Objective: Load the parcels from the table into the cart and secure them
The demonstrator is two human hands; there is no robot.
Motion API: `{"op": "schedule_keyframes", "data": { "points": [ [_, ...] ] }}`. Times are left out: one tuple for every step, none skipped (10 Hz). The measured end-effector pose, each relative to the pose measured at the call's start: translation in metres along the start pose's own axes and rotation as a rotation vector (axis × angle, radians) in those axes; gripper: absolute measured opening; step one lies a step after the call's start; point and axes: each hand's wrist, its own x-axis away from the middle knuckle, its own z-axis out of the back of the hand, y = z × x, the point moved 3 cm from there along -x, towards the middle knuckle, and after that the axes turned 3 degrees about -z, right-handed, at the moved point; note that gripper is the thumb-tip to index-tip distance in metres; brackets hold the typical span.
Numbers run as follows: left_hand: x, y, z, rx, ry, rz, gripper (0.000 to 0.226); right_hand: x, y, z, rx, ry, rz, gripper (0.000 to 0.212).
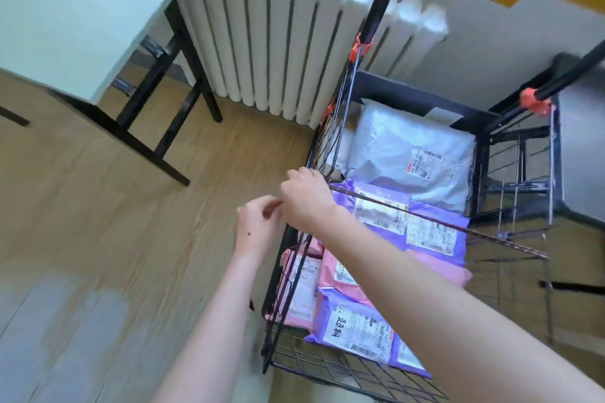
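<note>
- The wood floor (114, 222) carried pretty much everything: the cart (327, 366) and, off to its left, the table (65, 10) on black legs.
- The cart was stuffed with flat parcels: a white parcel (409, 154) at the far end, then a purple parcel (425, 232), a pink parcel (435, 271) and a near purple parcel (353, 327), all overlapping.

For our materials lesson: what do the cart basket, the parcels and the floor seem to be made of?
Cart basket: thin black wire grid, probably painted metal. Parcels: wrinkled, glossy coloured bags, likely plastic film. Floor: grained pale planks, wood or laminate.
</note>
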Motion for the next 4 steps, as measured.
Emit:
{"op": "schedule_keyframes", "data": {
  "points": [
    [0.013,0.034,0.022,-0.055,0.038,-0.106,0.011,0.03,-0.002,0.021,-0.169,0.22,-0.042,0.014],
    [0.026,0.073,0.034,-0.119,0.031,-0.227,0.005,0.061,0.007,0.044,-0.315,0.287,-0.12,0.014],
    [0.04,0.117,0.042,-0.163,-0.026,-0.358,0.005,0.098,0.019,0.065,-0.443,0.374,-0.225,0.017],
    [0.06,0.151,0.05,-0.161,-0.098,-0.429,0.009,0.138,0.022,0.077,-0.543,0.495,-0.308,0.014]
  ]
}}
